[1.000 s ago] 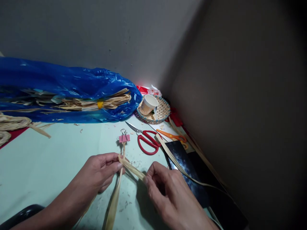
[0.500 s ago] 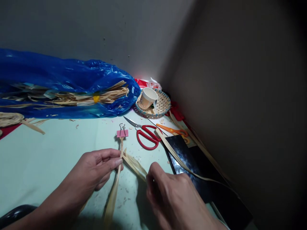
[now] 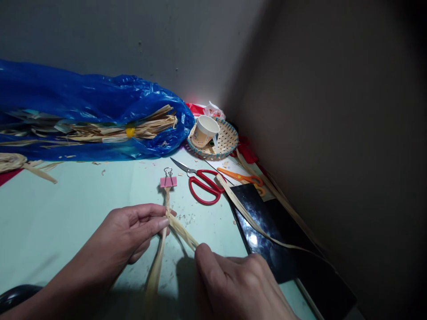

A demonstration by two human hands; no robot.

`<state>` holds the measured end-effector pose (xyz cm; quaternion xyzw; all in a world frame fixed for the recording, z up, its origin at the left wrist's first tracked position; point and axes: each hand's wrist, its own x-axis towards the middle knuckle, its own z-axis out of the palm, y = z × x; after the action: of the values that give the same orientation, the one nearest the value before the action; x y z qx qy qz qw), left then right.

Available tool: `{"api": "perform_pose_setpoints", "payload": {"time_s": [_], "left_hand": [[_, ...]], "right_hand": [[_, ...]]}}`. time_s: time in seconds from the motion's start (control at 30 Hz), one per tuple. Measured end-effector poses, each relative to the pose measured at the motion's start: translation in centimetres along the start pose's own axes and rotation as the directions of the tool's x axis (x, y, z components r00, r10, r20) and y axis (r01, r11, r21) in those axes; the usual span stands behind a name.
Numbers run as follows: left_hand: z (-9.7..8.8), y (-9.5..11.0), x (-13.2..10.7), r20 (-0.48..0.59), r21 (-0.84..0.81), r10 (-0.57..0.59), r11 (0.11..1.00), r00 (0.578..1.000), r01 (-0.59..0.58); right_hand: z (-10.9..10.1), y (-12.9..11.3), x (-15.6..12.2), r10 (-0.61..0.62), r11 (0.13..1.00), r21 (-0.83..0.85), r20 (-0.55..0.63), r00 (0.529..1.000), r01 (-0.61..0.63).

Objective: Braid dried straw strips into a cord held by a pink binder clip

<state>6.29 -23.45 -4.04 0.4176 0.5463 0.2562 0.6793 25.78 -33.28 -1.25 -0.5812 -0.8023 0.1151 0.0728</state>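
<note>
A grey wall (image 3: 100,35) rose behind a pale green worktop (image 3: 66,200), and small scraps lay scattered over its surface. A pink clip (image 3: 168,182) held the top of a twisted cord (image 3: 167,196), which ran down from it to the left hand (image 3: 136,229). The left hand's grip was pinched on the cord, thumb against fingers. From that pinch a pale strip (image 3: 180,230) slanted to the right hand (image 3: 236,284), whose grip was closed around its far end, the fingertips mostly hidden. Another strip (image 3: 154,273) hung below the left hand. Beyond the hands lay red-handled scissors (image 3: 193,171), with orange scissors (image 3: 238,177) to their right. At the back, a blue bag (image 3: 100,98) held a bundle of dry strips (image 3: 153,124), just beside a basket (image 3: 229,135) with a paper cup (image 3: 202,135) tilted in it.
</note>
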Motion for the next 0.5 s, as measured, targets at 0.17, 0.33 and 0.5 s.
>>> {"api": "perform_pose_setpoints", "payload": {"time_s": [0.17, 0.33, 0.5], "left_hand": [[0.3, 0.4, -0.4, -0.014, 0.022, 0.018, 1.0, 1.0, -0.018], [0.6, 1.1, -1.0, -0.007, 0.047, 0.057, 0.997, 0.998, -0.056], [0.3, 1.0, -0.7, 0.038, 0.045, 0.056, 0.997, 0.998, -0.058]], "right_hand": [[-0.2, 0.5, 0.2, -0.014, 0.992, 0.129, 0.16, 0.987, -0.006], [-2.9, 0.6, 0.8, 0.159, 0.913, 0.29, 0.391, 0.907, -0.286], [-5.3, 2.7, 1.5, 0.042, 0.738, 0.564, 0.508, 0.86, -0.369]]}}
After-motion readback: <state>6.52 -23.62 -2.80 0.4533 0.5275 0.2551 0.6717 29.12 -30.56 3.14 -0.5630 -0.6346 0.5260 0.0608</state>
